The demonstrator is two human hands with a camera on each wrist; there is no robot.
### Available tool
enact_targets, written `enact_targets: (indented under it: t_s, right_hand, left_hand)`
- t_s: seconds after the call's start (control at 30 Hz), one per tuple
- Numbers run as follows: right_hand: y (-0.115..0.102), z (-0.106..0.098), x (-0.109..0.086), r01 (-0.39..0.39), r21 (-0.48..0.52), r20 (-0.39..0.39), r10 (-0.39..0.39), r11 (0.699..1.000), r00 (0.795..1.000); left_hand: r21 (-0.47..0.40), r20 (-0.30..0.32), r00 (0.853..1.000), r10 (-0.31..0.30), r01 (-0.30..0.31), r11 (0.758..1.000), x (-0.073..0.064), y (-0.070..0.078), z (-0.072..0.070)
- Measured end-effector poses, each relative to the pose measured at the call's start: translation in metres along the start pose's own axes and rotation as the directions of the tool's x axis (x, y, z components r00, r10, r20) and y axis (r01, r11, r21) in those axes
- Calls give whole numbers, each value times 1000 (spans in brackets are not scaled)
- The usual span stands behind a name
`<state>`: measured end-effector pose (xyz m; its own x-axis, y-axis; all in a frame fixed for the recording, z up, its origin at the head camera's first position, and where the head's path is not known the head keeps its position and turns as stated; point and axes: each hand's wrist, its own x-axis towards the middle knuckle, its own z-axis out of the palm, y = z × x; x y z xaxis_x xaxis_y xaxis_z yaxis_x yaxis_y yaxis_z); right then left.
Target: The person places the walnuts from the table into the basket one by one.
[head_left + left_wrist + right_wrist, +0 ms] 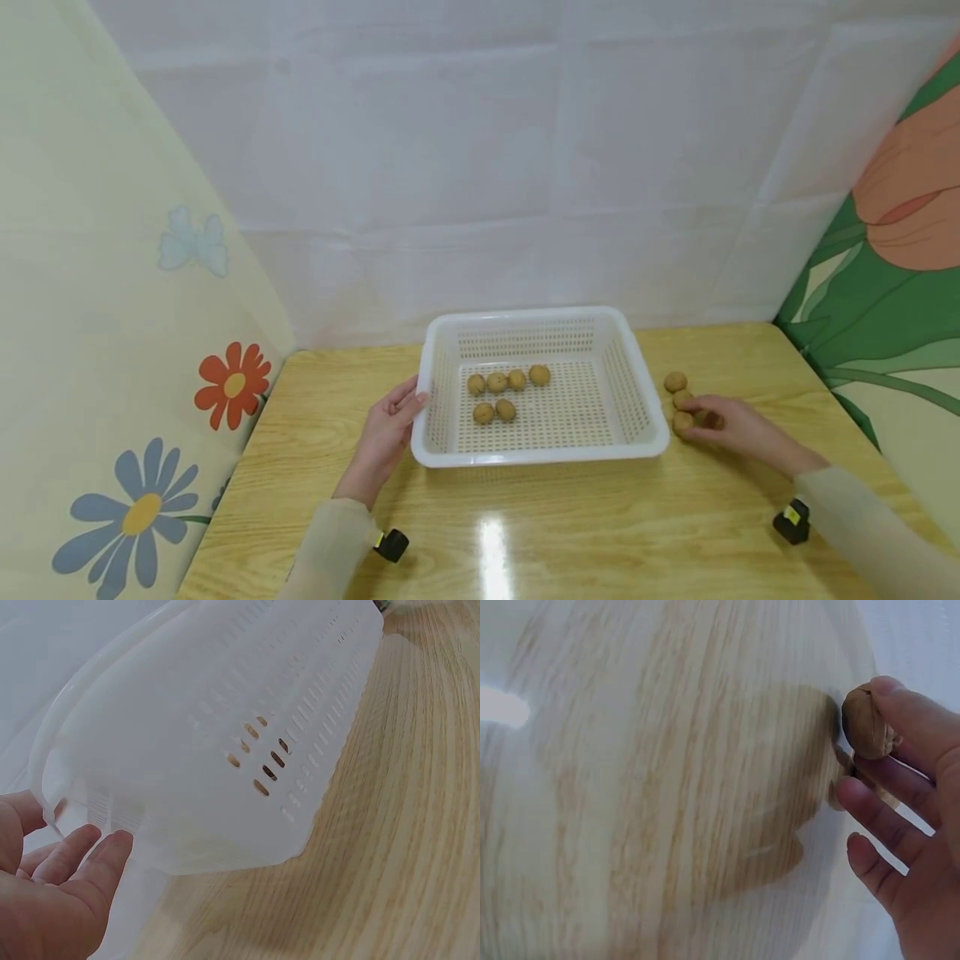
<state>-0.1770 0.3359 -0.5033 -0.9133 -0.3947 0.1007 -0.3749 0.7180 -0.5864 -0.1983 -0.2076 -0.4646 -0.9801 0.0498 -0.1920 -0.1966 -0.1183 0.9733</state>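
A white plastic basket (pixel 540 456) with slotted walls stands on the table, with several walnuts (pixel 497 382) in two loose rows on its floor. My left hand (pixel 386 433) holds the basket's left rim, thumb on one side and fingers on the other; the left wrist view shows the fingertips (pixel 112 844) against the wall. To the right of the basket, my right hand (pixel 731 425) pinches a walnut (pixel 866 724) between thumb and fingers. Just beyond it in the head view lie other walnuts (pixel 676 382), partly covered by the fingers.
The wooden table (pixel 585 533) runs along a pale cloth backdrop (pixel 465 183) behind the basket. Flower-printed panels (pixel 232 383) flank it on both sides. A black wrist camera (pixel 392 545) sits at the left sleeve and another wrist camera (pixel 792 522) at the right.
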Motion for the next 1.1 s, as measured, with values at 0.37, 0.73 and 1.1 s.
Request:
enact_targets:
  t_s: [0.37,0.73,1.1]
  right_hand:
    - [-15,-18,-3,-155,110,-10,158,982,987]
    - [-34,-40,6,-73,147,-91,87,986,992]
    - [-65,-56,37,-60,129,-25,63,990,998]
  left_hand:
    - [9,-6,1000,-10,10,1000,-1,1,0]
    - [-1,0,1000,-1,1,1000,0,0,-1]
    - [5,9,1000,-1,1,1000,0,0,-1]
